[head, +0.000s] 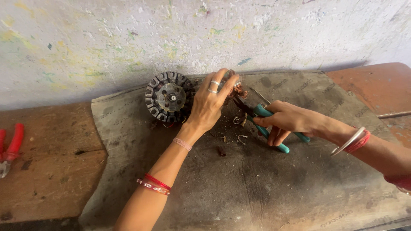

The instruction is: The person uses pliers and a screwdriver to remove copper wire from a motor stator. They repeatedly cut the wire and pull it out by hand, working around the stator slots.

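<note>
Right hand (287,121) wrapped around green-handled pliers (269,128), whose dark nose points up-left toward the other hand. Left hand (209,102) — rings on two fingers — closed on a tangle of copper wire (239,90) at the plier tips. Just beyond and left of that hand, touching it, sits a round dark slotted motor core (168,97) on a grey mat (257,188) — against the flecked wall (171,34).

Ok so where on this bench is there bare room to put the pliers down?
The grey mat is bare near its front edge, between the two forearms, and at its right back corner. The wooden board right of the red-handled pliers is bare too. It is crowded around the stator, left hand, right hand, green-handled pliers and wire scraps.
</note>
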